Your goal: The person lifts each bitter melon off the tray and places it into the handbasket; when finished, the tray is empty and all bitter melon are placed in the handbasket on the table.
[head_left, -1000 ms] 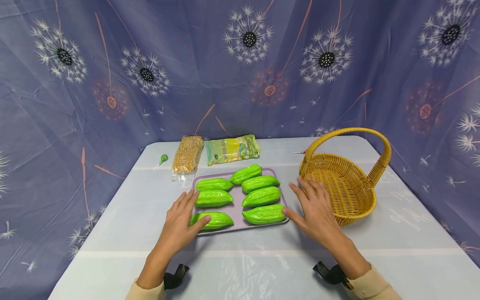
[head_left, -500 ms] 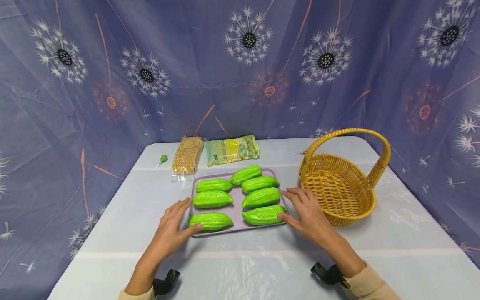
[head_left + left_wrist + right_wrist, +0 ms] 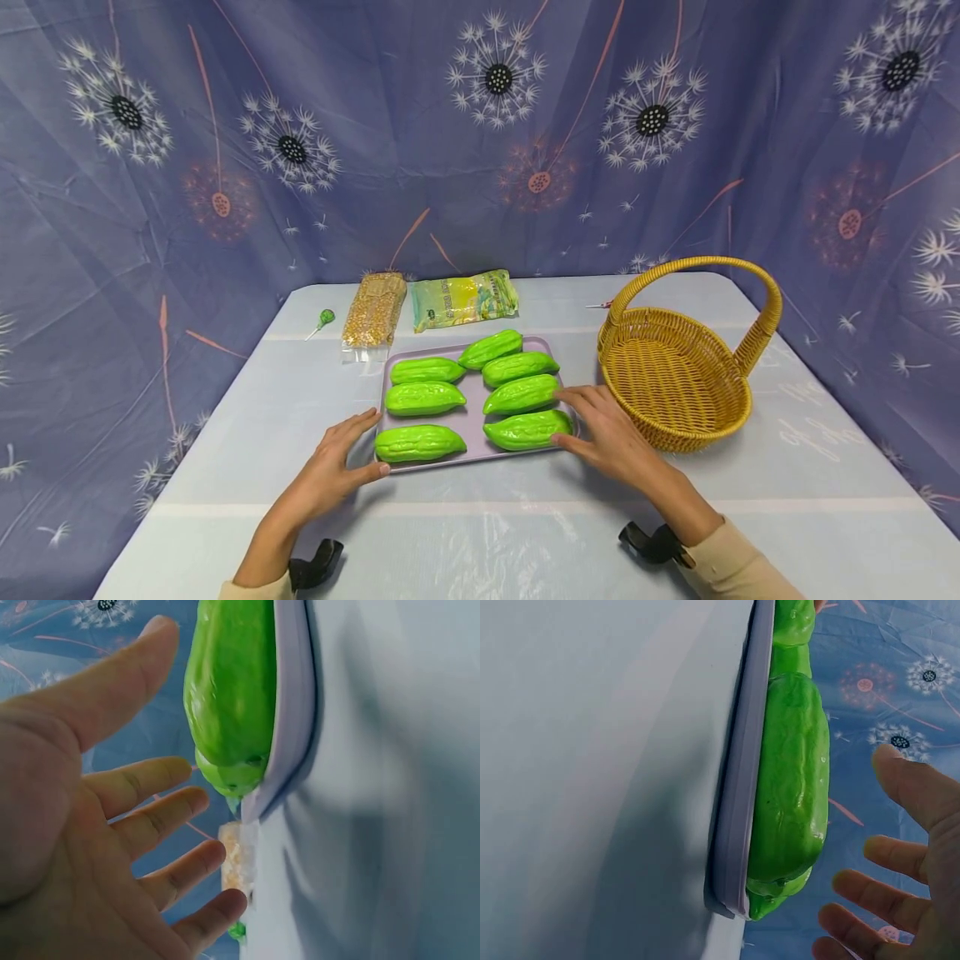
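Several bright green bitter melons lie in two columns on a lilac tray [image 3: 474, 404] on the table. Beside the tray's front left corner is my left hand [image 3: 330, 463], fingers spread and holding nothing, close to the front left bitter melon [image 3: 420, 443]. In the left wrist view a gap shows between the hand and the nearest bitter melon [image 3: 232, 682]. My right hand [image 3: 609, 437] hovers at the tray's right side, near the front right bitter melon [image 3: 528, 430]. Its fingers are extended and apart from the bitter melon [image 3: 791, 780] in the right wrist view.
A yellow wicker basket [image 3: 678, 375] with a tall handle stands right of the tray. Behind the tray lie a bag of corn kernels [image 3: 375, 310] and a green-yellow packet [image 3: 465, 300]. A green lollipop [image 3: 326, 317] lies at the back left, a small red item [image 3: 602, 305] by the basket.
My left hand has drawn back left and toward me, off the tray's left edge. My right hand has moved slightly left and nearer, away from the basket. Tray and bitter melons look unmoved.
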{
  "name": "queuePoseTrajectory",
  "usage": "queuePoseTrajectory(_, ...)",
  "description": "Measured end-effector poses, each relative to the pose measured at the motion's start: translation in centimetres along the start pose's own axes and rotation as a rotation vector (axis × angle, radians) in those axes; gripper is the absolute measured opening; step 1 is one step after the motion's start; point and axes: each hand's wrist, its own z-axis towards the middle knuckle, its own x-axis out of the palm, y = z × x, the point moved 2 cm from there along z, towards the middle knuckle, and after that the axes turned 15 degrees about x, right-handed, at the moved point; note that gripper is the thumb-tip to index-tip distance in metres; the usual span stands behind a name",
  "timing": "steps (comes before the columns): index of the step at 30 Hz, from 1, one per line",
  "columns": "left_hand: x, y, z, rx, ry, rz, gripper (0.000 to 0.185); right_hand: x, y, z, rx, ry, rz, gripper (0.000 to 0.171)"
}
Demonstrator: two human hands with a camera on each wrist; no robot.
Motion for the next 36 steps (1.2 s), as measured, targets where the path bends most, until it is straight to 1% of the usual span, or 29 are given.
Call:
queuePoseTrajectory(5, 0.0, 0.6, 0.0, 0.022, 0.003, -0.031, 0.073, 0.3, 0.0, 0.2, 0.0, 0.047, 0.013, 0.056)
queuePoseTrajectory(9, 0.0, 1.1, 0.1, 0.01, 0.023, -0.044, 0.074, 0.6, 0.0, 0.4, 0.003, 0.072, 0.009, 0.054)
queuePoseTrajectory(14, 0.1, 1.6, 0.2, -0.004, 0.051, -0.047, 0.078, 1.1, -0.1, 0.7, 0.013, 0.083, -0.001, 0.052)
queuePoseTrajectory(22, 0.6, 2.1, 0.2, -0.017, 0.076, -0.055, 0.078, 1.4, -0.2, 1.0, 0.015, 0.108, 0.011, 0.048)
queuePoseTrajectory(30, 0.7, 2.4, 0.4, -0.024, 0.094, -0.058, 0.077, 1.7, -0.4, 1.3, 0.039, 0.162, 0.018, 0.047)
queuePoseTrajectory(36, 0.8, 2.5, 0.6, -0.03, 0.093, -0.047, 0.077, 1.9, -0.6, 1.5, 0.058, 0.206, 0.023, 0.045)
